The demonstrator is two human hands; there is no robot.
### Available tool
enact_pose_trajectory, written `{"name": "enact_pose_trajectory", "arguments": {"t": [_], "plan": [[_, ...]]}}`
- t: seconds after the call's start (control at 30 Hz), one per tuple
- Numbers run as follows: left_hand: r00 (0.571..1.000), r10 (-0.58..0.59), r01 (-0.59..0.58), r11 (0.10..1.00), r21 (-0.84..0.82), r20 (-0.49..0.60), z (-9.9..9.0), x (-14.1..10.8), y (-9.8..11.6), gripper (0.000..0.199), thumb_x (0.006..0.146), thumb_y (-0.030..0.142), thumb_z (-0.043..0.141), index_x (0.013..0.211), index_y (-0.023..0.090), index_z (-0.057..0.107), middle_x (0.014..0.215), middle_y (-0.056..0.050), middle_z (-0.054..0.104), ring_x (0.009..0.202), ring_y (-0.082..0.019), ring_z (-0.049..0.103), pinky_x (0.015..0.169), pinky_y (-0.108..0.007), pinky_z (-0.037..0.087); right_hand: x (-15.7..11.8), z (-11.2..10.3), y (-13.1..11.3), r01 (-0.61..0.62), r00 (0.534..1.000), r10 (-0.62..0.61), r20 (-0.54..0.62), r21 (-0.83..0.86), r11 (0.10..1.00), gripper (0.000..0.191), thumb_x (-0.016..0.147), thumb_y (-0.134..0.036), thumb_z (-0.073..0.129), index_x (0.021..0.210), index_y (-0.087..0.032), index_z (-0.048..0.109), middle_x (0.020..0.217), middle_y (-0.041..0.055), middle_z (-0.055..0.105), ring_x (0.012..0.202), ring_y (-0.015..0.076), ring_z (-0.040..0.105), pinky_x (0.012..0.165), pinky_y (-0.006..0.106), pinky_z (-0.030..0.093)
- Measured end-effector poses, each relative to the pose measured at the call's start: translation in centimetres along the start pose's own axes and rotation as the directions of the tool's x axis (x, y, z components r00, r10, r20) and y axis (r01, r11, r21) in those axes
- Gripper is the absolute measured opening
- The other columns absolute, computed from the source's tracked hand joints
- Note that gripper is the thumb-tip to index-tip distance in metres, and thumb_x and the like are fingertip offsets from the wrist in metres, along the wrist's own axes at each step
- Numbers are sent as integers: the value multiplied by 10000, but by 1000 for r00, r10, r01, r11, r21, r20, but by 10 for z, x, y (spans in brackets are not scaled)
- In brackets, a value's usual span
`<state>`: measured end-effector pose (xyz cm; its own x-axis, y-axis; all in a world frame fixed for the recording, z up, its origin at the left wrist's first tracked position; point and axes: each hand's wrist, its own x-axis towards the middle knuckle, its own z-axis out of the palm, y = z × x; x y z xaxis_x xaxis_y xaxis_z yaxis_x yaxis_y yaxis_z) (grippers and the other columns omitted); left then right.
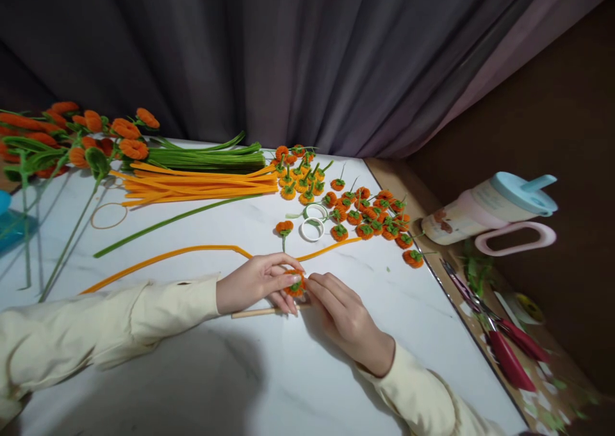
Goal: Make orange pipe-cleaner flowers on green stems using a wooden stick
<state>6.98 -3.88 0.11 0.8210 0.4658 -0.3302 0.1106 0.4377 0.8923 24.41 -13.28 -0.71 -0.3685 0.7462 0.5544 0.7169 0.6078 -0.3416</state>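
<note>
The left hand (259, 283) pinches an orange chenille flower head (296, 289) with a green centre between thumb and fingers, above the middle of the white marbled surface (202, 365). The right hand (348, 317) has its fingers bunched together at the flower's right side; I cannot tell whether they grip it. A thin wooden stick (247, 313) lies beneath the hands, and an orange chenille stem (192, 248) runs behind them. Toward the far edge lie a bundle of green chenille stems (206, 159) and a yellow-orange bundle (202, 185). More flower heads (365, 230) cluster near the right edge. Beyond that edge, on a brown ledge, a tumbler (459, 215) with a light-blue lid carries faint lettering, too blurred to read, near red-handled pliers (510, 360)
</note>
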Motion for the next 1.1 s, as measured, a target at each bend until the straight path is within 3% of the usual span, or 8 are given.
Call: {"name": "enact_pose_trajectory", "arguments": {"t": [0.43, 1.1], "plan": [[999, 22, -22, 1000, 6, 46, -4, 1, -3, 408, 757, 491, 658, 924, 148, 511, 654, -46, 680, 591, -196, 695, 549, -263, 550, -2, 1, 1, -157, 985, 168, -50, 176, 972, 375, 818, 46, 365, 1066, -184, 529, 900, 91, 606, 792, 180, 575, 678, 305, 535], [993, -4, -1, 999, 46, 115, -2, -1, 0, 414, 747, 510, 653, 875, 149, 496, 620, -1, 637, 534, -171, 675, 536, -256, 539, -1, 0, 4, -103, 994, 94, 50, 197, 975, 315, 835, 23, 320, 964, -179, 525, 861, 89, 602, 771, 183, 567, 633, 291, 516]]}}
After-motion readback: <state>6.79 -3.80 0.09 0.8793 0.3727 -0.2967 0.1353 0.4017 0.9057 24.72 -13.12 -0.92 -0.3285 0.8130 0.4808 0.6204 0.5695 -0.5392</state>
